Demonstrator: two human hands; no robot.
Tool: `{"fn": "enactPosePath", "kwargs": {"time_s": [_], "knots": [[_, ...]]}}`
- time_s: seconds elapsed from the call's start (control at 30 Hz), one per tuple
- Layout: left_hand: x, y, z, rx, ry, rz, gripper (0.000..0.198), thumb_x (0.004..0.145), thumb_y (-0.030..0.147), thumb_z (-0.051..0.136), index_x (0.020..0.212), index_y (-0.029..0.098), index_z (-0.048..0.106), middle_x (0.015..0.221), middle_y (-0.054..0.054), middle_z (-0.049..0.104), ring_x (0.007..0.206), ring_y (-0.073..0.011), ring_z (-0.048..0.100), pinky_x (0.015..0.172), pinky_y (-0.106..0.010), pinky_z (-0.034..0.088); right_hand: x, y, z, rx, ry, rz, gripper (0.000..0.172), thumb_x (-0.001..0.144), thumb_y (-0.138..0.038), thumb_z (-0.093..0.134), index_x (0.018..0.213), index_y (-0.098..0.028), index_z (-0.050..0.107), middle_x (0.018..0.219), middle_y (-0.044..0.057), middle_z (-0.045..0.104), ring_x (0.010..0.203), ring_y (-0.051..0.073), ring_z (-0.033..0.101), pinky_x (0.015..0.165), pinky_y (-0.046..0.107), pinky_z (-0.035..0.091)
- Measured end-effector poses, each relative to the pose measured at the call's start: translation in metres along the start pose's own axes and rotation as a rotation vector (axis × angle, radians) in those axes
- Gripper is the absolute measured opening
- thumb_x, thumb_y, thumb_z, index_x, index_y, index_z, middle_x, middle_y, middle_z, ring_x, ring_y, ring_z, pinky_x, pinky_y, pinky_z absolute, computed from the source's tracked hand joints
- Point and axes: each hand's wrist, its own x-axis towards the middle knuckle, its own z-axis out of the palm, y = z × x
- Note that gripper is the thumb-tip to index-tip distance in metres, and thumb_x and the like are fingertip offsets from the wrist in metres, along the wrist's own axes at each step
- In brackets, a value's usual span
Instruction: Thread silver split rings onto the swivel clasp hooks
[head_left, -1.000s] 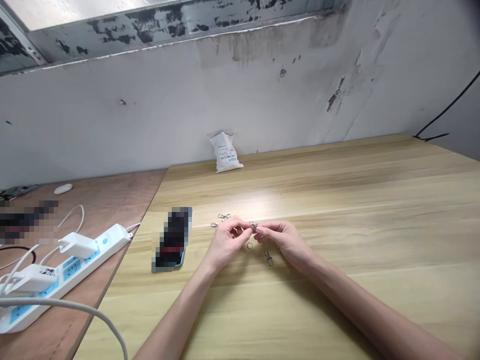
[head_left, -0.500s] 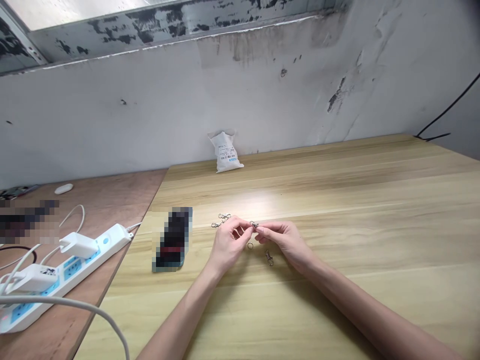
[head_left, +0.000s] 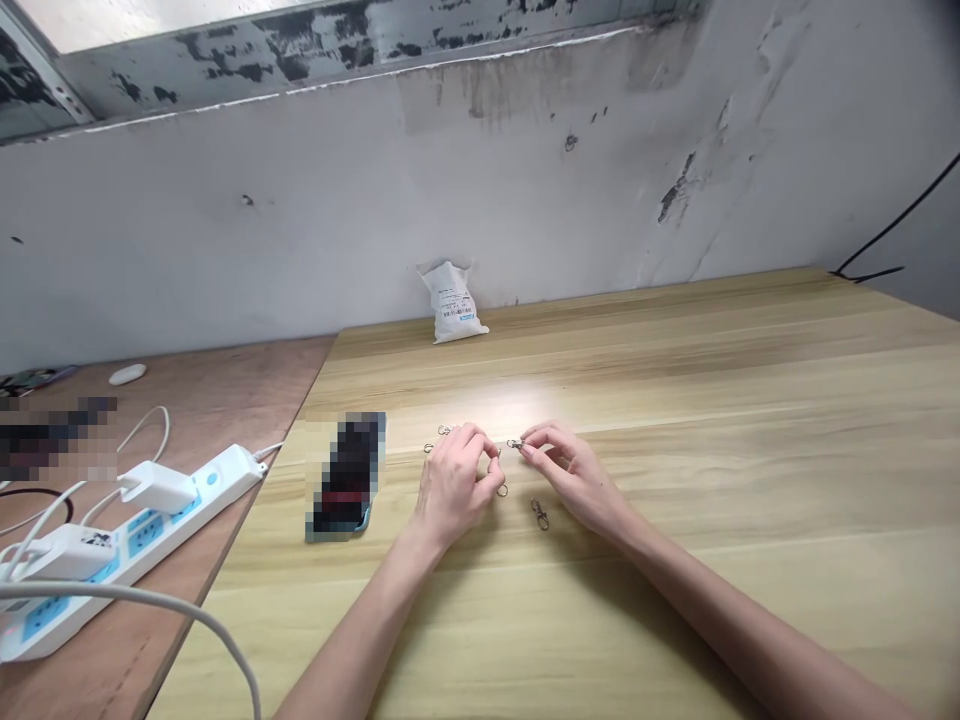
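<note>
Left hand: We are curling our left hand low over the bench, fingers bent downward; we cannot tell whether it is grasping anything.

Right hand: We are pinching a small metal clasp between the fingertips of our right hand, holding it just above the bench.

Between the hands: We are keeping a gap between our hands, with the pinched clasp at the far left of our right fingertips, near our left hand.

Loose pieces: We are seeing a small group of clasps lying just beyond our left fingers, partly hidden. A small metal ring is lying just beside our left hand, and a single clasp is resting near it, on the right.

Bench: We are working over a light wood bench, with a blurred phone lying left of our hands.

Far side: A white bag is leaning against the stained wall.

Left side: A white power strip with plugged-in white chargers is lying on a reddish wooden board.
</note>
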Motion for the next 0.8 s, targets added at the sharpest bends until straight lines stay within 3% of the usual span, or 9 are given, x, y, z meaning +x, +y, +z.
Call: {"fn": "enactPosePath", "kwargs": {"time_s": [0.1,0.23,0.3,0.4,0.53,0.8], "knots": [[0.0,-0.001,0.002,0.123,0.023,0.073,0.007,0.082,0.013,0.055,0.079,0.019,0.058,0.087,-0.003,0.062,0.082,-0.0195,0.058,0.073,-0.033,0.044,-0.003,0.001,0.001,-0.231,0.03,-0.105,0.022,0.093,-0.038,0.052,0.083,-0.022,0.064,0.111,0.009,0.062,0.106,0.025,0.059,0.085,0.04,0.05],[0.001,-0.002,0.004,0.256,0.064,0.139,0.009,0.078,0.01,0.058,0.076,0.018,0.06,0.087,-0.005,0.064,0.084,-0.0217,0.059,0.075,-0.036,0.047,-0.006,0.004,0.005,-0.578,0.088,-0.274,0.017,0.091,-0.029,0.054,0.079,-0.022,0.064,0.134,0.01,0.056,0.137,0.034,0.036,0.109,0.06,0.028],[0.001,-0.003,0.005,0.297,0.083,0.159,0.01,0.077,0.009,0.059,0.075,0.018,0.061,0.089,-0.006,0.065,0.087,-0.0228,0.06,0.076,-0.038,0.049,-0.007,0.006,0.006,-0.696,0.091,-0.306,0.017,0.091,-0.026,0.054,0.077,-0.021,0.064,0.143,0.009,0.05,0.143,0.037,0.026,0.111,0.067,0.02],[0.001,-0.003,0.008,0.317,0.104,0.191,0.011,0.078,0.008,0.059,0.074,0.018,0.062,0.094,-0.007,0.067,0.097,-0.025,0.061,0.087,-0.043,0.05,-0.008,0.008,0.007,-0.742,0.06,-0.312,0.019,0.091,-0.025,0.052,0.077,-0.02,0.064,0.145,0.01,0.047,0.143,0.038,0.025,0.108,0.071,0.021],[0.0,-0.003,0.011,0.318,0.118,0.221,0.015,0.081,0.008,0.057,0.071,0.018,0.062,0.113,-0.008,0.068,0.125,-0.0302,0.052,0.111,-0.056,0.035,-0.008,0.006,0.009,-0.729,0.053,-0.312,0.02,0.092,-0.025,0.051,0.077,-0.02,0.064,0.146,0.012,0.047,0.144,0.038,0.023,0.106,0.074,0.022],[0.001,0.0,0.01,0.331,0.12,0.278,0.017,0.082,0.009,0.054,0.07,0.018,0.063,0.13,-0.01,0.062,0.135,-0.0323,0.044,0.114,-0.061,0.03,-0.009,0.005,0.01,-0.719,0.052,-0.316,0.018,0.09,-0.022,0.053,0.074,-0.019,0.062,0.143,0.012,0.05,0.143,0.04,0.024,0.104,0.075,0.023]]}}
